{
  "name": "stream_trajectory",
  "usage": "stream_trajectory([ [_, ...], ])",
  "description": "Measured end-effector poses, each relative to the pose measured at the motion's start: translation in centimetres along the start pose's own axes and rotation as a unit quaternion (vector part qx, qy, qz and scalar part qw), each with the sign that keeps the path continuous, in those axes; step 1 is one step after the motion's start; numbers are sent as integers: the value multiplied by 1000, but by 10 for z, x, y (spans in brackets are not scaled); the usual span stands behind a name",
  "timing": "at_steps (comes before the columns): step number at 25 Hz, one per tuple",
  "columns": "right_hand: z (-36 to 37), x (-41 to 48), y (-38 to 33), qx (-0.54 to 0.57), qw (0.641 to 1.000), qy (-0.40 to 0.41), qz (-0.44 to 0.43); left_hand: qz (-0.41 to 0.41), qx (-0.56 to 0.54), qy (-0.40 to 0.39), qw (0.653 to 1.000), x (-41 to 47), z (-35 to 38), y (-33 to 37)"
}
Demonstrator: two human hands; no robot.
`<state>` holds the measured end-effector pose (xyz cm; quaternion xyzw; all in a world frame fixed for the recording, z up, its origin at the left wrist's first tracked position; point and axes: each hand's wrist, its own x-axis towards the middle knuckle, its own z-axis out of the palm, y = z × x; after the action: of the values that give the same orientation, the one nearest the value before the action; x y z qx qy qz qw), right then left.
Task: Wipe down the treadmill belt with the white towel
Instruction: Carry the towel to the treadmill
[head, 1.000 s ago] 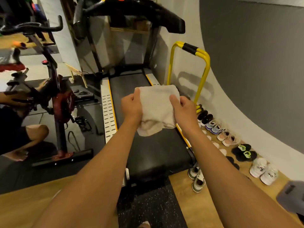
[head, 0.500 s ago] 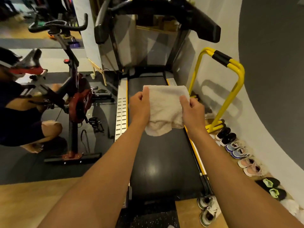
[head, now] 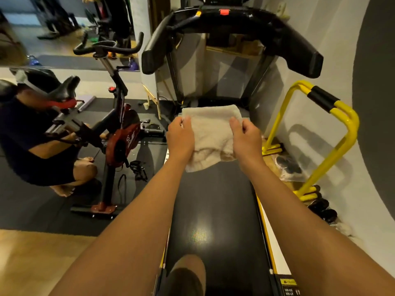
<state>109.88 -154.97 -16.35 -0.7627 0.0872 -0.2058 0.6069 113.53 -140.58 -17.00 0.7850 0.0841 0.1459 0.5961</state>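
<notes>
**Change.** Compared with one second ago, the person stands further forward. The exercise bike (head: 119,142) at left appears nearer, and a knee (head: 188,272) now shows over the rear of the treadmill belt (head: 213,199). The hold on the towel is unchanged. Judgement: the approach is nearly complete, the front of the belt is within reach, and wiping has not begun.

**Left hand** (head: 180,138). The arm is extended forward with the back of the hand up. The grip is closed, with the fingers wrapped round the towel's left edge.

**White towel** (head: 211,133). It is folded and held between both hands over the front part of the belt, below the console (head: 230,20). Its lower edge hangs loose. Contact with the belt cannot be confirmed.

**Right hand** (head: 245,137). The arm is extended, with the thumb on top of the towel and the fingers curled under its right edge. The grip is closed on the cloth.

**Yellow frame** (head: 333,133). It stands at right against the wall, apart from the towel.
</notes>
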Motion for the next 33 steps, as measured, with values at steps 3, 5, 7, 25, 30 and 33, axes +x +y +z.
stream_trajectory([
  [3,17,46,8,16,1000,1,10,27,19,27,999,41,21,0],
  [5,33,81,20,20,1000,-6,20,36,26,33,998,76,38,-6],
  [7,51,117,34,19,999,-9,25,42,24,37,998,112,54,-17],
  [25,115,449,-34,80,980,-70,167,-22,63,-14,998,413,196,81],
  [30,116,545,-34,77,974,-130,169,-19,91,18,995,480,231,110],
  [33,133,587,-30,88,977,-131,146,-20,78,34,996,515,248,112],
])
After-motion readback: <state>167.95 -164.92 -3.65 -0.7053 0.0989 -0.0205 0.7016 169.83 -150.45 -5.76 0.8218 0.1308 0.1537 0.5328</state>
